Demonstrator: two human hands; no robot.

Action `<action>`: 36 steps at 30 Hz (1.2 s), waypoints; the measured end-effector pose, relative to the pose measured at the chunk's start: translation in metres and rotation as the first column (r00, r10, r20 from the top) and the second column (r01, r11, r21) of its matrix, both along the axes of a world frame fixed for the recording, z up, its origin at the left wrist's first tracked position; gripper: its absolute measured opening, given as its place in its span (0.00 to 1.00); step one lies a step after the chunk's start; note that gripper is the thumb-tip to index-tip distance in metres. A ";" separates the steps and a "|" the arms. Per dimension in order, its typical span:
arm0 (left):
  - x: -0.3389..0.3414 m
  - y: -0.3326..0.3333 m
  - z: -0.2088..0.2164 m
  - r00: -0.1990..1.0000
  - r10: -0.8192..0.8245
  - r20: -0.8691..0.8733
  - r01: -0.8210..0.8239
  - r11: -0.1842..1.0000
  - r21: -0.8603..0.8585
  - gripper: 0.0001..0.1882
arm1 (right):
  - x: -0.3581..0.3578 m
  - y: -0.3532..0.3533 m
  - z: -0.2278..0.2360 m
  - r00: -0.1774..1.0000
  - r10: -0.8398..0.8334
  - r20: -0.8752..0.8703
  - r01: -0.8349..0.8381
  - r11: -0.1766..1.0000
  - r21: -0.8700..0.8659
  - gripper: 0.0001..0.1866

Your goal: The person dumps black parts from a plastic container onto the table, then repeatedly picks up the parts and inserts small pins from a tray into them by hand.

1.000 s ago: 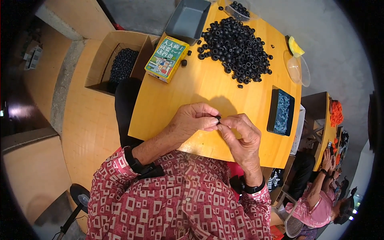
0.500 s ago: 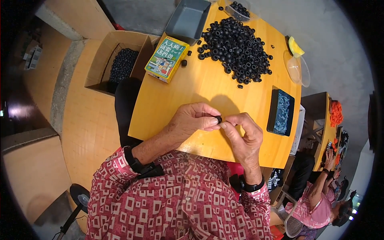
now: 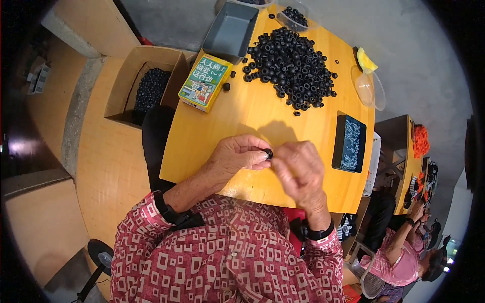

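Between the thumb and fingers of my left hand is a small black ring-shaped part, held above the near part of the table. My right hand is right beside it, with fingers bent and blurred by motion; whether they hold anything does not show. A big pile of similar black parts lies farther back on the yellow wooden table. To the right of my hands lies a black tray filled with tiny pale bits.
Left on the table are a yellow-green box and a grey bin. Clear tubs stand at the edges. A cardboard box of black parts sits on the floor at left. Another person works at right.
My right hand has drawn slightly away from the black part and turned, now blurred. My left hand keeps its pinch. The view has shifted a little.
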State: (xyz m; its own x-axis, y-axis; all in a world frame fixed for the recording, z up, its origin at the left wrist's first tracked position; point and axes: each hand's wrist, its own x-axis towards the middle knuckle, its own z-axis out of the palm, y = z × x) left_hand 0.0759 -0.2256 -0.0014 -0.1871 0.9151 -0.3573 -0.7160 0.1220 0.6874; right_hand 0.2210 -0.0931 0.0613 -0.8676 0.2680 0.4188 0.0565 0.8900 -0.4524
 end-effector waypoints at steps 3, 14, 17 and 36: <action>-0.001 -0.003 0.002 1.000 -0.010 0.020 0.010 1.000 -0.005 0.11 | -0.009 0.031 -0.007 0.989 -0.144 0.020 0.144 0.990 0.003 0.09; -0.001 0.001 0.004 0.999 0.002 0.047 -0.002 1.000 -0.002 0.12 | -0.016 0.064 -0.035 0.947 -0.306 0.101 0.297 0.950 0.095 0.08; -0.001 -0.001 0.003 0.998 0.031 0.060 -0.030 0.999 -0.023 0.11 | -0.012 0.036 -0.023 0.939 -0.327 0.109 0.345 0.883 -0.319 0.06; 0.009 0.010 0.001 0.983 0.184 0.015 -0.185 0.978 0.101 0.15 | -0.005 -0.020 -0.007 0.979 -0.203 0.000 0.173 0.838 -0.517 0.09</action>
State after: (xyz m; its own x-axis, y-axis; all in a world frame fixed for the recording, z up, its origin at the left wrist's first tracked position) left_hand 0.0847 -0.2154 0.0001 -0.3544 0.8966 -0.2656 -0.7236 -0.0831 0.6852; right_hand 0.2162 -0.1134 0.0541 -0.7592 0.6125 0.2203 0.1621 0.5058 -0.8473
